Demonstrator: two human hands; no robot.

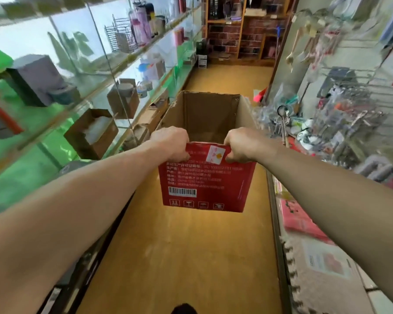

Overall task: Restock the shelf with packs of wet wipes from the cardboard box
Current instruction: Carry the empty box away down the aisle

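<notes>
One cardboard box (204,177) is seen, gripped at its near rim by two hands, left hand (171,143) and right hand (245,145).

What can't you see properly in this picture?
- Head view: the floor of the cardboard box is mostly hidden by its near wall and the left hand and right hand, so wet wipes can't be confirmed.
- White print on the red side: blurred.
- Hanging goods on the right: motion-blurred.
</notes>
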